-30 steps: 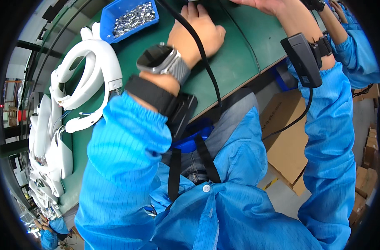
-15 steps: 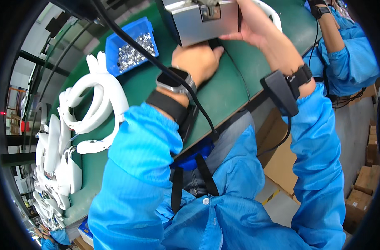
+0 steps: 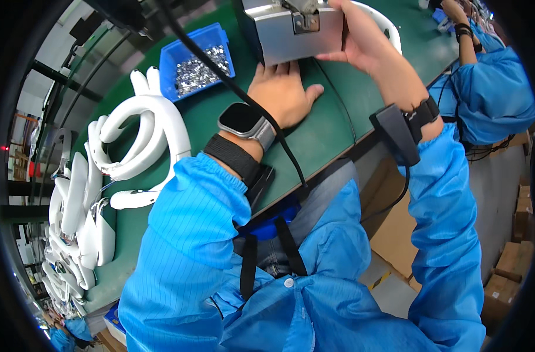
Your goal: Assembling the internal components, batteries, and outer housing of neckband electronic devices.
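At the top of the view stands a silver metal box (image 3: 302,36) with a dark side and a metal fitting in a notch on its upper face. My right hand (image 3: 364,44) grips its right side, the thumb along the lower edge and the fingers partly hidden behind it. Flat on the green table lies my left hand (image 3: 284,97), thumb out to the side, fingertips reaching the box's lower edge. It holds nothing that I can see. Left of it sits a blue bin (image 3: 169,67) filled with small shiny metal parts (image 3: 204,71).
White curved plastic parts (image 3: 176,132) lie on the green table (image 3: 323,144) at left, with more piled beyond. A black cable (image 3: 232,85) crosses above my left hand. A co-worker's blue sleeve (image 3: 493,108) is at far right. Cardboard boxes (image 3: 508,276) stand on the floor.
My left hand has turned flatter, its fingers now stretched toward the box's lower edge. My right hand stays on the box. The whole view has shifted slightly.
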Motion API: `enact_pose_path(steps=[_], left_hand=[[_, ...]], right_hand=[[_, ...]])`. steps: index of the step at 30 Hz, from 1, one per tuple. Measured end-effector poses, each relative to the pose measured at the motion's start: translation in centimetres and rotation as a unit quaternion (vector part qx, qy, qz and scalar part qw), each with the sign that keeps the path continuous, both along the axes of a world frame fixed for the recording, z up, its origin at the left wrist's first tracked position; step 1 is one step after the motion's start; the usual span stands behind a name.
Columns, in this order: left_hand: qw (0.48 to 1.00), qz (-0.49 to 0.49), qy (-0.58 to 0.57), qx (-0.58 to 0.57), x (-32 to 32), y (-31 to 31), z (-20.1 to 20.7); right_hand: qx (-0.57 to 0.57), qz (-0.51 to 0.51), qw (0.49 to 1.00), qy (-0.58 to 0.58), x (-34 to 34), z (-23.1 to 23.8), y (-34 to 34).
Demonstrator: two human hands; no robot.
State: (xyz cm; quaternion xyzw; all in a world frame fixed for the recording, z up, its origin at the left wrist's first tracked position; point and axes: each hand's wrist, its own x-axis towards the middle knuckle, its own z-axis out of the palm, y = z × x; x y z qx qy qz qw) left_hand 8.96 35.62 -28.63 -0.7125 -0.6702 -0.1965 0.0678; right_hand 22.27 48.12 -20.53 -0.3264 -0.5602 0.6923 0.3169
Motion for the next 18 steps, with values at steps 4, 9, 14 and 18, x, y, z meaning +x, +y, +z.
enact_pose_path(steps=[4,9,14,18], left_hand=[[0.997,-0.068,-0.022,-0.008,0.9,-3.0,1.0],[0.992,-0.094,-0.007,-0.079,1.8,-7.9,3.1],[0.997,-0.056,-0.026,-0.039,3.0,-7.5,4.2],[0.988,0.015,-0.048,-0.146,2.4,-3.3,4.8]], right_hand=[[-0.03,-0.049,0.998,0.001,1.0,-0.6,-2.0],[-0.056,-0.075,0.996,0.012,2.1,-2.1,-3.7],[-0.062,-0.074,0.995,0.009,1.5,-1.5,-3.4],[-0.068,-0.078,0.995,0.003,1.1,-0.8,-3.5]])
